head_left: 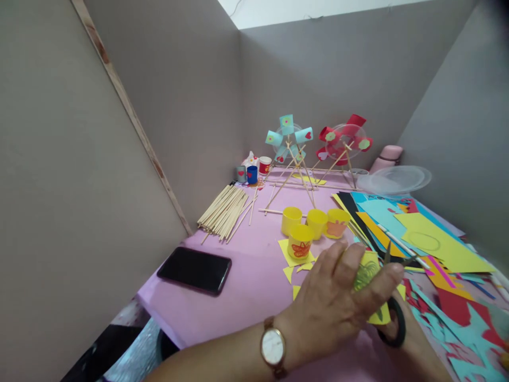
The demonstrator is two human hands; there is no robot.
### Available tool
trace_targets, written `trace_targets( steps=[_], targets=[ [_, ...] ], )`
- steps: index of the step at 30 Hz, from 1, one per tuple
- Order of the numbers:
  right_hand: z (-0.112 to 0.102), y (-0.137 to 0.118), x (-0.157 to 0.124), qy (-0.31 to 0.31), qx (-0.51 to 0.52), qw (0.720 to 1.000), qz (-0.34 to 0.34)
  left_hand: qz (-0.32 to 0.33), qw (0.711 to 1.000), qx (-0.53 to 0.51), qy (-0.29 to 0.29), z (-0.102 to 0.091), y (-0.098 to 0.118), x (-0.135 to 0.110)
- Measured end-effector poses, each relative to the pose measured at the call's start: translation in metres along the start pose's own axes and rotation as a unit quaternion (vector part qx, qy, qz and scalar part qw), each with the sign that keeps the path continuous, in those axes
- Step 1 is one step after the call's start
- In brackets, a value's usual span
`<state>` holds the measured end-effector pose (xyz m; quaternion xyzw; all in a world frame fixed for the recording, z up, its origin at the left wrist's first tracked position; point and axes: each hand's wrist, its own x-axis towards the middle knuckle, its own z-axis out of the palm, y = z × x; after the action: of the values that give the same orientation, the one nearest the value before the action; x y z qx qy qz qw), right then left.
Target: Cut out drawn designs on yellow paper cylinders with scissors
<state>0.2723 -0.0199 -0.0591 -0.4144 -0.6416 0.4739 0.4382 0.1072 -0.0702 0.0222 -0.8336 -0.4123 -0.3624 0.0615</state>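
Observation:
My left hand (334, 286), with a watch on its wrist, grips a small piece of yellow paper (368, 270) between thumb and fingers. Green curved lines are drawn on that piece. Below and behind it, my right hand (417, 345) is mostly hidden, holding dark-handled scissors (393, 323). The scissor blades stand apart beyond my left thumb. Just past my left fingers is a yellow paper cup (301, 246) with an orange butterfly on it, on a yellow scrap. Several yellow cups (291, 218) are grouped behind it, one bearing an orange cutout.
A phone (194, 269) and a pile of wooden sticks (225, 212) lie left. At the back stand a light-blue wheel model (289, 140) and a red one (345, 140). Coloured paper sheets (449, 244) and scraps (469, 323) cover the right side. Grey partitions (318, 79) surround the table.

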Motion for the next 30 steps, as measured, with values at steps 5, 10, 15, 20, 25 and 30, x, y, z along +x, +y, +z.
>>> trace_targets(
  steps=[5,10,15,20,25,30],
  targets=[
    [0.004,-0.006,0.000,0.011,0.002,1.000,-0.011,-0.013,1.000,-0.007,-0.017,-0.004,0.001,0.000],
    [0.005,-0.003,0.001,0.032,0.040,0.999,0.004,-0.013,1.000,-0.008,-0.012,0.002,0.001,-0.002],
    [0.004,-0.004,0.000,0.064,0.116,0.991,0.037,-0.020,1.000,-0.012,-0.009,0.013,-0.002,-0.004],
    [0.003,-0.008,0.000,0.138,0.051,0.988,0.038,-0.075,0.994,-0.084,-0.006,0.022,-0.007,-0.017],
    [0.011,-0.008,-0.001,0.154,-0.060,0.986,-0.028,-0.160,0.975,-0.153,0.027,0.035,-0.017,-0.033],
    [0.018,-0.013,0.006,0.112,-0.170,0.962,-0.182,-0.234,0.949,-0.165,0.135,0.053,-0.026,-0.040]
  ],
)
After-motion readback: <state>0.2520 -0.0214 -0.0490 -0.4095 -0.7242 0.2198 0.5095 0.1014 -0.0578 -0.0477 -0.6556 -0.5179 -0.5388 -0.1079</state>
